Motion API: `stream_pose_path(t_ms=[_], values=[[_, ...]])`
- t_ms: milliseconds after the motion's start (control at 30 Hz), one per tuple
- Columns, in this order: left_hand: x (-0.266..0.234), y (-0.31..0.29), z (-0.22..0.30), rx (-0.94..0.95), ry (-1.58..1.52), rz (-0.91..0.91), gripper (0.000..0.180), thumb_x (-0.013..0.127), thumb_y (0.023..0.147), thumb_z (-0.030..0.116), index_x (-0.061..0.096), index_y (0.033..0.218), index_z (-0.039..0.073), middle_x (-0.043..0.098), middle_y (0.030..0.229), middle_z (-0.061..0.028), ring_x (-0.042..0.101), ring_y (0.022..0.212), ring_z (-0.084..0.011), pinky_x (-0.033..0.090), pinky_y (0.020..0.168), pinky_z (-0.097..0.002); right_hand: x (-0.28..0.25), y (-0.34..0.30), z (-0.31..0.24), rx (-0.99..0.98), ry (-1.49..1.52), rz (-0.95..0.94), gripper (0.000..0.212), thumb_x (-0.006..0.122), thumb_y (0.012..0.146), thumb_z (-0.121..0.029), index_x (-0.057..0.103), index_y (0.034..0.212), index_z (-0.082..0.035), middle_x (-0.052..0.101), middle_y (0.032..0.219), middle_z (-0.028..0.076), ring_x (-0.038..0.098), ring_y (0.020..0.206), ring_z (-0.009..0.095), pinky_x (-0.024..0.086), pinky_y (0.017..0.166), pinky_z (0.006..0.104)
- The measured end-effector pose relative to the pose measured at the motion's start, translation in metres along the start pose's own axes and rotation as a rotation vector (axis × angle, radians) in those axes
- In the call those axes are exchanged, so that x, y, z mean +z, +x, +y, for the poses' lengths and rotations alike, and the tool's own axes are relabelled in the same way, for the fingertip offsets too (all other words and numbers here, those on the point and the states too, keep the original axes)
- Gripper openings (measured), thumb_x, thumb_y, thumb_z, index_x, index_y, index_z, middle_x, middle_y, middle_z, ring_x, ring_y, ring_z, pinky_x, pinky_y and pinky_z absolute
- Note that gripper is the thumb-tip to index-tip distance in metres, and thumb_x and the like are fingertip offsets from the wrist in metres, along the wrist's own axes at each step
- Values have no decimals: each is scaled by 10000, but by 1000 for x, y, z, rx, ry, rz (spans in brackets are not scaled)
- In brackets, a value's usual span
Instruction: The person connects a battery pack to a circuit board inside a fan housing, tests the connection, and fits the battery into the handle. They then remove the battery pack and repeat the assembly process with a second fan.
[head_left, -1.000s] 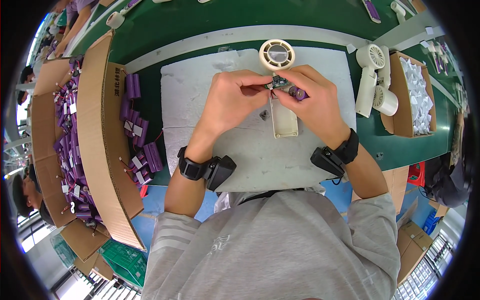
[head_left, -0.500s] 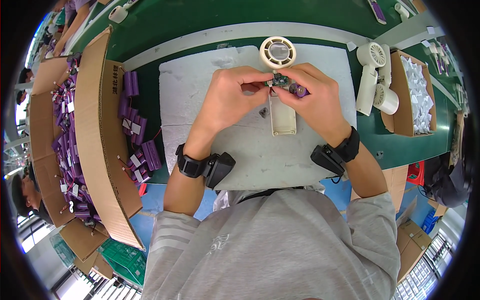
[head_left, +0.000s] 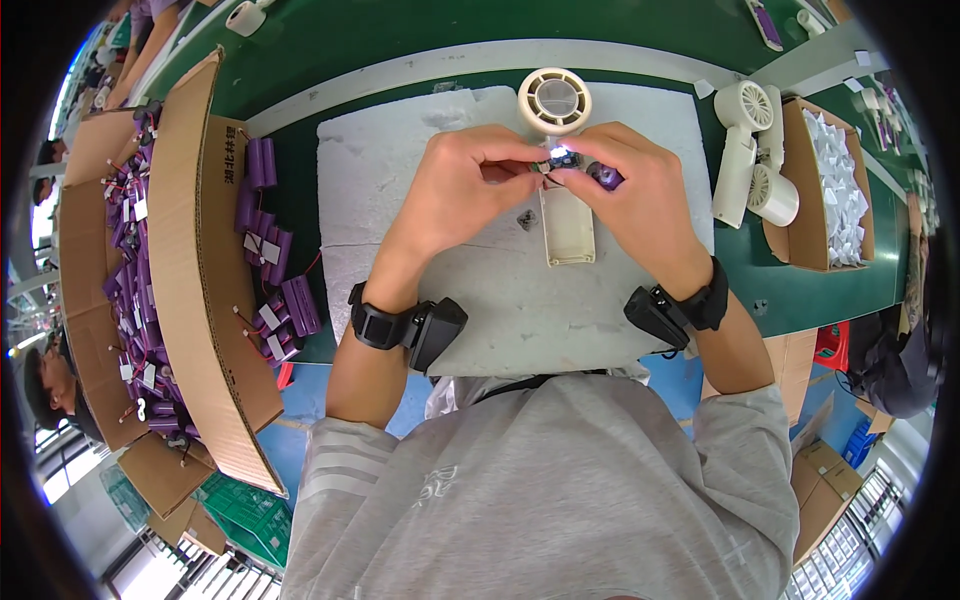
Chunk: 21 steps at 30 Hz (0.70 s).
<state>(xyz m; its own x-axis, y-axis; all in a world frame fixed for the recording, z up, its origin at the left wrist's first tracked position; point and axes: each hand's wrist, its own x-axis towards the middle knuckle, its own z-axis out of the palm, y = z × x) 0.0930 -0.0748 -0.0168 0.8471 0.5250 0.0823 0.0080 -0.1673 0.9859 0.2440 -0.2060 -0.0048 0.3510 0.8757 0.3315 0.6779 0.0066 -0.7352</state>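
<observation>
My left hand [head_left: 470,190] and my right hand [head_left: 635,195] meet over the handle of a cream handheld fan. Between their pinched fingertips is a small circuit board [head_left: 567,160], with a bright white light glowing on it. A purple cylindrical battery [head_left: 606,177] shows its end beneath my right fingers; whether they grip it I cannot tell. Beyond my fingertips lies the fan's round head [head_left: 555,101], and its open handle shell [head_left: 569,232] extends toward me. Fingers hide the wires and the upper handle. A small dark piece [head_left: 526,219] rests left of the shell.
A white foam mat [head_left: 480,320] covers the bench before me. At left stands a cardboard box [head_left: 180,250] of purple battery packs, with more packs [head_left: 270,250] beside it. Cream fans [head_left: 745,150] lie at right beside a box of white pieces [head_left: 835,190].
A white light has come on at the circuit board, which was unlit before. Both hands keep their pinch with only slight shifts; the fan has barely moved.
</observation>
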Motion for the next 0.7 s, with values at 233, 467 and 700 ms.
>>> stream_pose_path(t_ms=[233, 467, 700], values=[[0, 3, 1, -52, -5, -104, 288, 662, 806, -72, 676, 1086, -4, 685, 907, -103, 679, 834, -147, 551, 754, -273, -2, -6, 2, -21, -80, -38, 174, 733, 778, -78, 690, 937, -21, 657, 943, 75, 643, 729, 235, 514, 637, 300], [-1, 4, 0, -145, -104, -159, 329, 610, 837, -85, 646, 1151, 5, 682, 927, -81, 664, 826, -124, 534, 748, -267, -1, -6, 0, -2, -112, -34, 158, 720, 785, -71, 680, 932, -30, 645, 921, 74, 639, 728, 232, 512, 635, 307], [2, 4, -2, -153, -112, -121, 325, 587, 843, -82, 648, 1151, 3, 688, 936, -72, 666, 816, -119, 528, 750, -264, 2, -7, -3, 6, -70, 33, 165, 714, 780, -53, 681, 941, -37, 644, 902, 78, 632, 702, 229, 505, 616, 314]])
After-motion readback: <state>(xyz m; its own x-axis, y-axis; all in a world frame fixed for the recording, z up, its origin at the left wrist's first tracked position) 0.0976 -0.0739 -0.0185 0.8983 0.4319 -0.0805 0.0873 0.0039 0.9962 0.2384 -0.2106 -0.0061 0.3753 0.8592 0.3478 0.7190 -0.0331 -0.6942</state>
